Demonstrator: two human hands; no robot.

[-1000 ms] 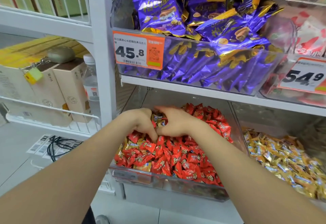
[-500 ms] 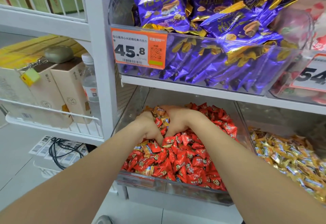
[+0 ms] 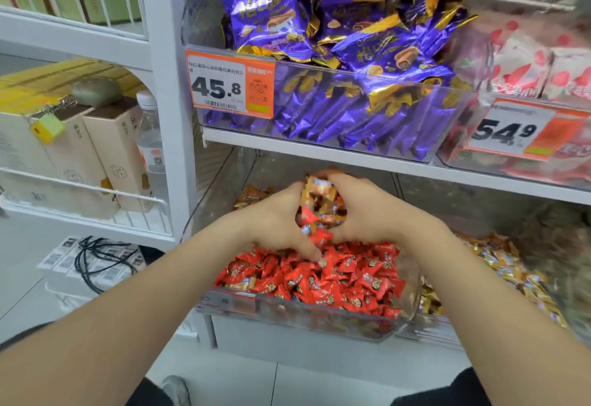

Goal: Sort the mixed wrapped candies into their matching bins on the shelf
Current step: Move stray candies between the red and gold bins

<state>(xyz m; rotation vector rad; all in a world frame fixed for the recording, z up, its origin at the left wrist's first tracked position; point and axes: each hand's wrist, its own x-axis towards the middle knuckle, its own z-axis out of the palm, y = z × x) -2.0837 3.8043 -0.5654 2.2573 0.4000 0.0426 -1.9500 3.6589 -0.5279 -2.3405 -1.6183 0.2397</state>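
- A heap of mixed candies [image 3: 319, 204], crinkled gold and red wrappers, is held cupped between the left hand [image 3: 275, 223] and the right hand [image 3: 367, 210]. Both hands are curled round it, with the fingertips nearly met at its far side.
- The heap is held just above the red candies [image 3: 335, 280], small glossy twists that are piled in a clear plastic bin [image 3: 287, 313] on the lower level.
- At twelve o'clock from the hands, a flat white shelf board [image 3: 319, 152] is set close overhead.
- On that board a clear bin is filled with shiny purple packets [image 3: 351, 53] edged in gold. It is fronted by an orange-and-white price tag [image 3: 230, 85].
- At three o'clock from the red pile, gold candies [image 3: 499, 264] are heaped in the neighbouring bin.
- At two o'clock, red-and-white packets [image 3: 527, 63] are seen blurred above a second price tag [image 3: 524, 130].
- At nine o'clock the bin is bounded by a white upright post [image 3: 169, 85]. Beyond it, cream cartons [image 3: 118, 149] and a clear bottle [image 3: 150, 136] are kept behind a wire rail.
- At eight o'clock a black cable [image 3: 96, 261] is coiled low down.
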